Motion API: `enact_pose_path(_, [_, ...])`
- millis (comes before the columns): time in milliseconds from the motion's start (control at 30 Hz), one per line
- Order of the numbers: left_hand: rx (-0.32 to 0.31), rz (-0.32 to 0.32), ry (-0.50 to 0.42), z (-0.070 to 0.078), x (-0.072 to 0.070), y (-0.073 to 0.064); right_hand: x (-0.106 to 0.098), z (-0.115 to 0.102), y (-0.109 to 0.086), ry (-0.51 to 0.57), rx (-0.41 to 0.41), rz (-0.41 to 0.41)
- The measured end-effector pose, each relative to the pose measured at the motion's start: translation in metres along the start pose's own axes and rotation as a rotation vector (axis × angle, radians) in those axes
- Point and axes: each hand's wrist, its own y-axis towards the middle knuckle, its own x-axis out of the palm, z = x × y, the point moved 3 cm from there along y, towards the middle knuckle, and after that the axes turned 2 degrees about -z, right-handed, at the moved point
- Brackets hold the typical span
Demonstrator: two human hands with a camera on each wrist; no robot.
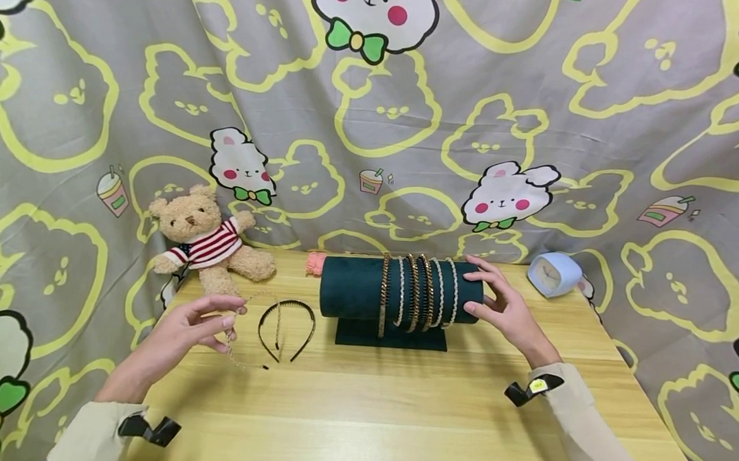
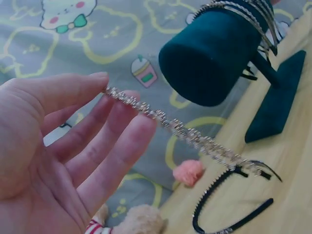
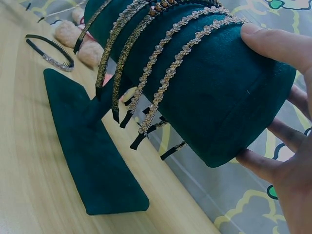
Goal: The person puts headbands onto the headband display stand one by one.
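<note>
My left hand pinches a thin headband set with small beads, near its top, so its ends hang over the table's left half. Behind it a black toothed headband lies on the table. In the middle stands a dark green velvet headband stand, a horizontal roll on a flat base. Several gold and beaded headbands are hooked over the roll's right part. At the roll's right end my right hand grips it, thumb on the near face and fingers on the end and far side.
A teddy bear in a striped shirt sits at the back left. A pink fluffy ball lies behind the stand's left end. A light blue clock stands at the back right. A patterned curtain encloses the wooden table.
</note>
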Motion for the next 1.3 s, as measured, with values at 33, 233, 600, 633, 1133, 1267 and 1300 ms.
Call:
enact_pose_path(33, [0.006,0.015,0.0,0.002,0.001,0.002,0.0,0.0,0.0,-0.001,0.001,0.001])
enact_pose_path(233, [0.058,0.095,-0.017,0.011,0.008,0.014,0.0,0.001,0.002,-0.007,0.006,-0.003])
enact_pose_path(600, [0.129,0.135,-0.023,0.028,0.027,0.049,-0.001,0.001,0.001,0.011,-0.011,-0.008])
enact_pose_path(633, [0.128,0.129,-0.019,0.029,0.029,0.052,-0.001,0.001,0.001,0.01,-0.011,-0.006])
enact_pose_path(1133, [0.135,0.074,0.039,0.044,0.057,0.092,-0.003,0.004,0.0,0.01,-0.021,0.0])
enact_pose_path(1267, [0.136,0.061,0.056,0.048,0.063,0.096,-0.002,0.003,0.001,0.015,-0.014,0.001])
enact_pose_path(1300, [0.136,0.06,0.066,0.049,0.064,0.097,-0.002,0.003,0.001,0.014,-0.014,0.0])
